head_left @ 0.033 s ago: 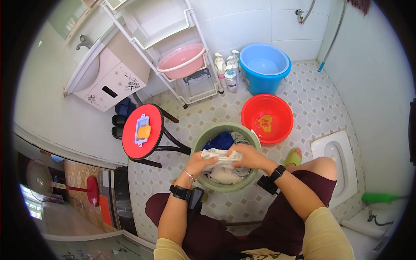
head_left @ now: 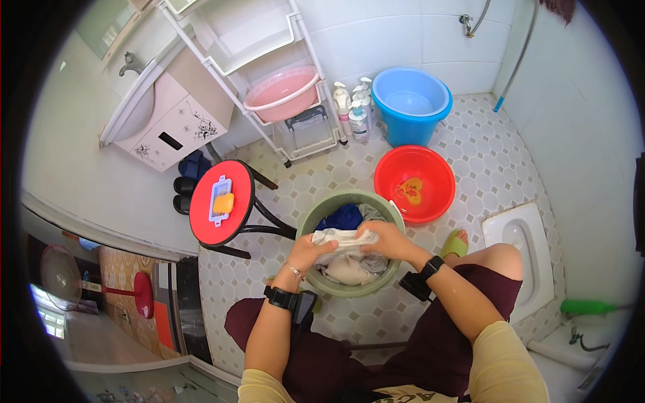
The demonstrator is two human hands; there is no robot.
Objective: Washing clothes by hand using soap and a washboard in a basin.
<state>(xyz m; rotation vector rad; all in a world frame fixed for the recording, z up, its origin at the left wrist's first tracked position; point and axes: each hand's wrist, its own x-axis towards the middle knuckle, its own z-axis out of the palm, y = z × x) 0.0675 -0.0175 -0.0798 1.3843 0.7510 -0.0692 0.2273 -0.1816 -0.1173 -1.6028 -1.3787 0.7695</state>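
Note:
Both of my hands hold a white cloth [head_left: 345, 237] stretched between them over a green bucket [head_left: 308, 219]. My left hand [head_left: 313, 250] grips the cloth's left end and my right hand [head_left: 381, 242] its right end, fingers closed on it. Inside the bucket lie a dark blue garment [head_left: 339, 216], a grey cloth [head_left: 371, 214] and pale clothes [head_left: 349, 269]. Behind the bucket, to the right, sits a red basin [head_left: 430, 174] with an orange heart design on its bottom.
Left stands a red-topped stool [head_left: 205, 208] carrying a soap dish with yellow soap [head_left: 223, 203]. Behind are a wheeled rack [head_left: 282, 161], bottles [head_left: 358, 117] and blue nested buckets [head_left: 410, 131]. A squat toilet [head_left: 531, 275] lies right, a sink cabinet [head_left: 175, 134] and slippers [head_left: 183, 195] back left.

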